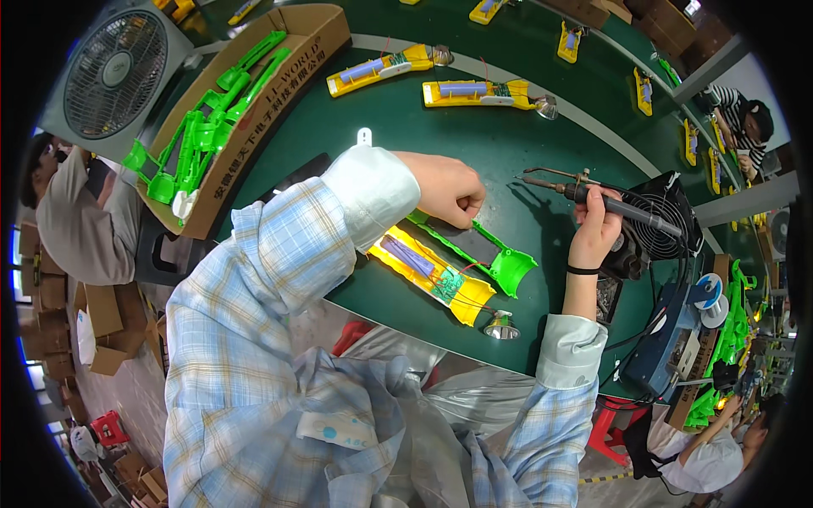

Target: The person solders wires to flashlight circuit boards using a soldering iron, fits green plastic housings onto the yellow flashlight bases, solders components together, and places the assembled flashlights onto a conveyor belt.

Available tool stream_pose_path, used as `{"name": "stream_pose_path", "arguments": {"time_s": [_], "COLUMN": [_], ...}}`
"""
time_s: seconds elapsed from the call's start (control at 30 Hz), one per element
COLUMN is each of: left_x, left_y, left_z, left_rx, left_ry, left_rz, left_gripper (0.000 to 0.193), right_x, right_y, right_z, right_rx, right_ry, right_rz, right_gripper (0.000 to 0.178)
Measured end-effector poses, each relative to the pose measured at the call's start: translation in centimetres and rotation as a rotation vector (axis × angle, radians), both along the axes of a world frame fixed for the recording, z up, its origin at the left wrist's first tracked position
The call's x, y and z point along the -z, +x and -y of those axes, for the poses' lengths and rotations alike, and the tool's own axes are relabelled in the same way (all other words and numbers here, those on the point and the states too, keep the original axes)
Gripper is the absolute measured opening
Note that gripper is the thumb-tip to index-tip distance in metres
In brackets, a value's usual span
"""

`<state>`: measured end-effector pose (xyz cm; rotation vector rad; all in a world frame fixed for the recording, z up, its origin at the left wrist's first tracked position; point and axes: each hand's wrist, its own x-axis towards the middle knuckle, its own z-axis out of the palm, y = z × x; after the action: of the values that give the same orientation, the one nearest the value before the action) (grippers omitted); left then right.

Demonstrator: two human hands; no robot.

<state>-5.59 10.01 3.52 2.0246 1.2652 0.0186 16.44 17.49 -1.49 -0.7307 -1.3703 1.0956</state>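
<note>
My right hand (595,227) is wrapped round the dark handle of a soldering iron (618,206), its thin tip pointing left above the green table. My left hand (449,190) is closed, fingers curled down at the upper edge of a green plastic half-shell (510,267); anything in its fingertips is hidden. Directly in front of that shell lies a yellow half-shell (472,311) with a purple battery cell (408,256) and a small green circuit board (447,285). Wires run from it to a round silvery lamp head (501,327) at the table's near edge.
At left, a cardboard box (279,102) holds green shells, beside a large fan (118,72). Yellow assemblies (474,93) lie at the back. A small black fan (656,224), blue soldering station (665,339) and wire spool (713,311) stand right. Co-workers (745,127) sit around.
</note>
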Motion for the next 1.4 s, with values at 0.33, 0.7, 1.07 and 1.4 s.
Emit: {"name": "stream_pose_path", "arguments": {"time_s": [0.33, 0.7, 1.07, 1.4], "left_x": [-6.3, -6.1, -1.1, -4.2], "left_y": [0.1, 1.2, 0.3, -2.4], "left_z": [2.4, 9.0, 10.3, 6.7], "left_rx": [-0.032, 0.041, 0.089, -0.050], "left_ry": [0.166, 0.514, 0.521, 0.688], "left_rz": [-0.180, -0.107, -0.123, -0.084], "left_gripper": [0.022, 0.045, 0.058, 0.054], "right_x": [0.1, 0.1, 0.1, -0.2], "right_y": [-0.3, 0.3, 0.7, 0.1], "right_z": [-0.4, 0.0, -0.2, 0.3], "right_rx": [-0.042, -0.005, -0.012, 0.017], "right_ry": [-0.077, -0.091, -0.097, -0.084], "right_rz": [-0.075, -0.048, -0.099, 0.023], "right_gripper": [0.017, 0.014, 0.016, 0.013]}}
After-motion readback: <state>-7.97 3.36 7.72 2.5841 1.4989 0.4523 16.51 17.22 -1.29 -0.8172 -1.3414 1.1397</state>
